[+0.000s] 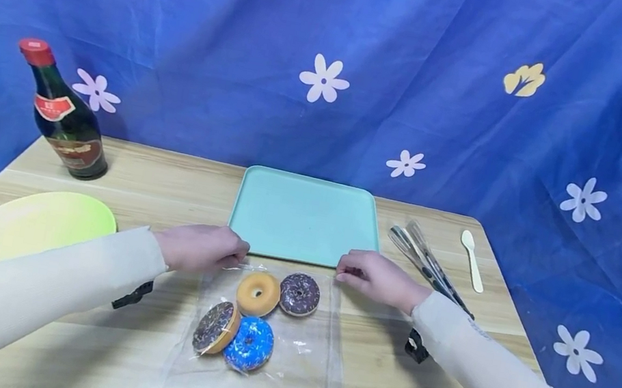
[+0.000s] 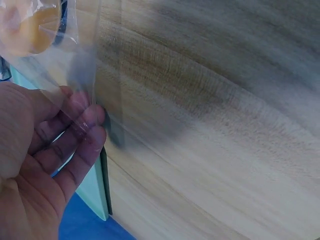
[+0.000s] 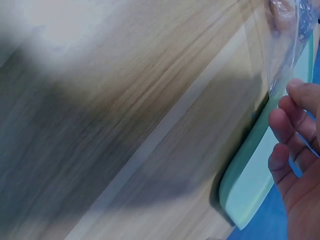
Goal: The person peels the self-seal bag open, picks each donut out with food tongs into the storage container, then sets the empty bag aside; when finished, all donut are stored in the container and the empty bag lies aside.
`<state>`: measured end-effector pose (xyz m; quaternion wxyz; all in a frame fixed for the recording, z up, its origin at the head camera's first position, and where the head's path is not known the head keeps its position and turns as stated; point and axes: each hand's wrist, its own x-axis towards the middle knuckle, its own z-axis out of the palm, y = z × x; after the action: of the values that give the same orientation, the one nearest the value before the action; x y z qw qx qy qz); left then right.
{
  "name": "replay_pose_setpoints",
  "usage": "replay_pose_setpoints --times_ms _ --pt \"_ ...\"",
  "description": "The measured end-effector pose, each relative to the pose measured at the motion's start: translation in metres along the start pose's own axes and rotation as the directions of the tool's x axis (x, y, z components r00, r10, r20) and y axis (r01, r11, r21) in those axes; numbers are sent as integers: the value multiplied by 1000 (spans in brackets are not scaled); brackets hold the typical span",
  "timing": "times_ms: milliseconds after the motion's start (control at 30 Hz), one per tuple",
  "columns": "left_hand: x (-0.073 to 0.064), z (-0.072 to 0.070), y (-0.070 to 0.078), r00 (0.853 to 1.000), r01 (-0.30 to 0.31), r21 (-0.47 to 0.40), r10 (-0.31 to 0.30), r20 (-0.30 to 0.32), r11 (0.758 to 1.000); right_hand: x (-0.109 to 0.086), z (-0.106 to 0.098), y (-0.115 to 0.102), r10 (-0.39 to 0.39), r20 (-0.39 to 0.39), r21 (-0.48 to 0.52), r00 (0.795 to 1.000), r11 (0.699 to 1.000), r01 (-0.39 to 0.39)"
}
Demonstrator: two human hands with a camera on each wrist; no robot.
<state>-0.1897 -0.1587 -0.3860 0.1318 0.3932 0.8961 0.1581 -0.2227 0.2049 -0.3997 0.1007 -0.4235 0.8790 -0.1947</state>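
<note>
A clear plastic bag [image 1: 300, 359] lies on the table with several donuts inside. They are a plain tan donut [image 1: 245, 302], a dark sprinkled donut [image 1: 307, 304], a blue sprinkled donut [image 1: 257, 354] and a tilted donut with dark topping [image 1: 212, 328]. At the bag's far left corner, my left hand [image 1: 205, 248] pinches the film; its fingers show through the plastic in the left wrist view. My right hand [image 1: 376, 277] pinches the far right corner between thumb and forefinger, the other fingers curled loosely. Both hands are at the near edge of a light teal tray [image 1: 307, 217].
A green bottle with a red cap [image 1: 69, 127] stands at the back left, behind a yellow-green plate [image 1: 30, 228]. Tongs [image 1: 430, 263] lie right of the tray, with a cream spoon [image 1: 472, 263] farther right. A blue cloth [image 1: 235, 56] hangs behind the table.
</note>
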Motion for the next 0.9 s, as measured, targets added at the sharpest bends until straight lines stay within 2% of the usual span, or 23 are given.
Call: replay_pose_setpoints --times_ms 333,633,800,900 --pt "-5 1 -5 1000 -18 39 18 -17 999 -18 -4 10 47 -9 93 999 995 -46" --pt "-6 3 -3 999 -13 80 16 -30 997 -20 3 4 109 41 142 993 983 -113" --pt "-5 1 3 993 -28 146 44 -106 989 -17 2 -5 171 -14 140 985 976 -167" --pt "-1 0 12 987 -47 144 68 -144 988 -16 0 -13 231 -67 122 971 968 -221"
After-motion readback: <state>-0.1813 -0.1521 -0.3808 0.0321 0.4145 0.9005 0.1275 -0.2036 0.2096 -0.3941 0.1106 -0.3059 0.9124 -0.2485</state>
